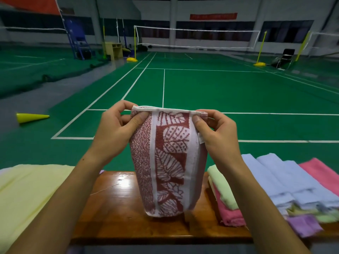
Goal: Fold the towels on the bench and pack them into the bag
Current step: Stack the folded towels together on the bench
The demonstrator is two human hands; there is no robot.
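Observation:
A red-and-white leaf-patterned towel [170, 158] hangs doubled over in front of me, above the glossy wooden bench [117, 213]. My left hand [113, 132] pinches its top left corner and my right hand [218, 136] pinches its top right corner, so the top edge is stretched flat between them. The towel's folded lower end hangs just above the bench top. A pile of towels lies on the bench to the right: light blue ones [275, 178], a pink one [324, 175], a pale green one [220, 182], a darker pink one [229, 213] and a purple one [302, 224]. No bag is in view.
A pale yellow cloth [27, 189] covers the bench's left end. Beyond the bench lies a green badminton court with white lines, a yellow cone [31, 117] lying on the floor at left, and nets, posts and a chair far off.

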